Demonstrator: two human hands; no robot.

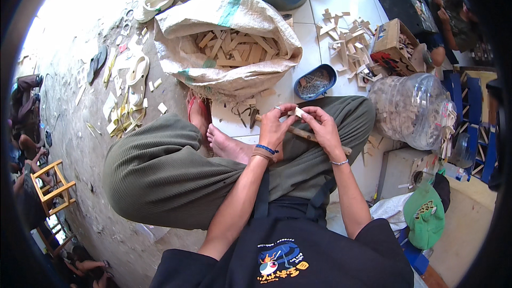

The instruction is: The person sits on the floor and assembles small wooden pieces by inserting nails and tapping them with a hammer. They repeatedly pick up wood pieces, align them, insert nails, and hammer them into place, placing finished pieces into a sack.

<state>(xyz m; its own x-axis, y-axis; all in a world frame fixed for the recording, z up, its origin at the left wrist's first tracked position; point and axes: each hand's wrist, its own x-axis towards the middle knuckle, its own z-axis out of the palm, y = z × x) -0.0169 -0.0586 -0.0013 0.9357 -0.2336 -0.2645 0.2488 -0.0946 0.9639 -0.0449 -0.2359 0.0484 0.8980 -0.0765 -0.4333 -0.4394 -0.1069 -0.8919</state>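
Observation:
My left hand and my right hand meet over my lap, fingertips pinched together. Between them is a small pale piece of wood, partly covered by the fingers. A hammer lies below the hands, its dark head past my left hand and its wooden handle running beneath them toward my right knee. Just beyond the hands, a blue oval tray holds many thin nails. Whether a nail is also between my fingers is too small to tell.
A white woven sack full of wood strips stands ahead. Loose wood pieces lie on the tiles, near a wooden box. A big clear plastic jug is at right, a green cap below it. Other people sit at both edges.

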